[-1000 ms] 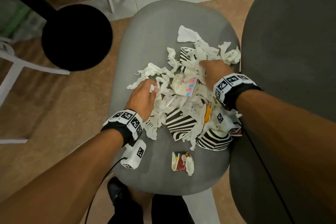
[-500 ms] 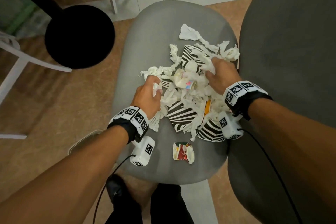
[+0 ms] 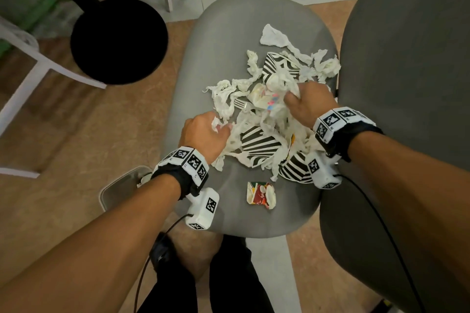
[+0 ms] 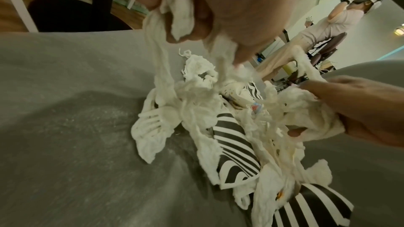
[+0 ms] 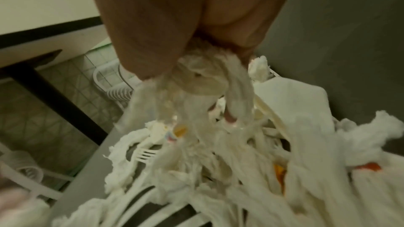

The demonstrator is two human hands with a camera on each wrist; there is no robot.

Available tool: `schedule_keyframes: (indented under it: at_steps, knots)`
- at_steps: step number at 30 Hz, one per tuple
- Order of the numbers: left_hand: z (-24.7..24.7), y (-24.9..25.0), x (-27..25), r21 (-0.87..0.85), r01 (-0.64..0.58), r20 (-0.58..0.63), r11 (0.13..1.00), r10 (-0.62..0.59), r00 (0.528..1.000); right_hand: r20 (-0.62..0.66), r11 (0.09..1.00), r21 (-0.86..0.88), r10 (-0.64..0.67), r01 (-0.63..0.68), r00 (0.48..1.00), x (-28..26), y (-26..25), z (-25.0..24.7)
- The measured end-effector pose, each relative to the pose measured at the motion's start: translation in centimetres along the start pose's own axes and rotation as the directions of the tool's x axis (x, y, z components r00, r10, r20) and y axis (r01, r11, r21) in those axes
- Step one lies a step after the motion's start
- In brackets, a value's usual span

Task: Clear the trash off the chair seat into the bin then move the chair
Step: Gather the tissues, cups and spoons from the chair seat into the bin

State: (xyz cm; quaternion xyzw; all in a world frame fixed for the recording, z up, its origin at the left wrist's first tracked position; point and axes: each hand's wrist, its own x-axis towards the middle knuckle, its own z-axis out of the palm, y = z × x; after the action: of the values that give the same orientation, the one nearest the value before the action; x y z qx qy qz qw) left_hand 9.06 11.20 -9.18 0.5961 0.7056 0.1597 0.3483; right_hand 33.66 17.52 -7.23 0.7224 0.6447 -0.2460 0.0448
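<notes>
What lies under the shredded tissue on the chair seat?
Under the tissue: zebra-striped paper plates, a white plastic fork, a printed cup. Anything deeper is covered.

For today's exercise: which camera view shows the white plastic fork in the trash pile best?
The right wrist view: the plastic fork shows clear tines against dark paper. The head view shows it small. In the left wrist view I cannot pick it out.

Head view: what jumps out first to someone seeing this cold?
The heap of shredded white tissue mixed with black-and-white striped paper, piled on the right half of the grey chair seat. Both hands are in it: the left hand grips tissue at the pile's left edge, the right hand clutches a wad near its middle. A crumpled red-and-white wrapper lies apart, nearer the seat's front edge.
</notes>
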Motion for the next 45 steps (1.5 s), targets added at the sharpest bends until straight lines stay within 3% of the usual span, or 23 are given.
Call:
schedule_keyframes:
  at_steps: [4,6,9,12,18,25,30,33,38,42,45]
  knots:
    - [-0.3,-0.1,-0.1,0.009,-0.061,0.013,0.998,0.061,0.998,0.111,0.999,-0.015,-0.032,0.034,0.993,-1.4,-1.9,-1.8]
    - [-0.7,-0.2,-0.4,-0.095,-0.002,0.047,0.995,0.007,0.999,0.141,0.996,-0.011,-0.081,0.083,0.987,-2.1,-3.0,-2.1]
    - [-1.4,-0.5,-1.0,-0.217,0.086,0.082,0.972,-0.069,0.994,0.096,0.991,-0.023,-0.126,0.128,0.987,-2.9,-4.6,-2.0]
    - [-1.8,-1.5,-0.9,-0.154,0.038,-0.036,0.987,-0.044,0.998,0.059,0.997,-0.013,-0.073,0.074,0.996,-3.7,-6.2,-1.6]
    - [-3.0,-2.2,-2.2,-0.192,-0.018,-0.019,0.981,0.015,1.0,0.012,0.982,-0.059,-0.179,0.179,0.984,-4.7,-8.7,0.9]
    - [-5.0,-4.4,-3.0,-0.376,0.134,-0.054,0.917,-0.166,0.985,0.1,0.956,-0.029,-0.287,0.291,0.953,-6.8,-14.9,2.9]
    - [-7.7,-10.6,-4.5,-0.411,0.196,-0.107,0.891,-0.26,0.96,0.184,0.902,0.123,-0.43,0.414,0.884,-9.6,-22.2,6.1]
    - [-9.0,-15.6,-5.7,-0.455,0.241,-0.138,0.857,-0.336,0.932,0.222,0.904,0.235,-0.407,0.356,0.886,-10.5,-26.4,9.7]
    - [-9.6,-24.5,-6.6,-0.489,0.44,-0.056,0.753,-0.531,0.846,0.256,0.913,0.379,-0.26,0.151,0.931,-11.2,-31.8,17.7]
    - [-7.7,-30.4,-6.9,-0.501,0.494,0.049,0.71,-0.547,0.836,0.331,0.924,0.381,-0.172,0.036,0.928,-11.6,-33.4,24.3]
    - [-5.5,-34.1,-7.0,-0.537,0.56,0.119,0.631,-0.601,0.791,0.438,0.918,0.37,-0.037,-0.143,0.898,-11.5,-33.6,28.8]
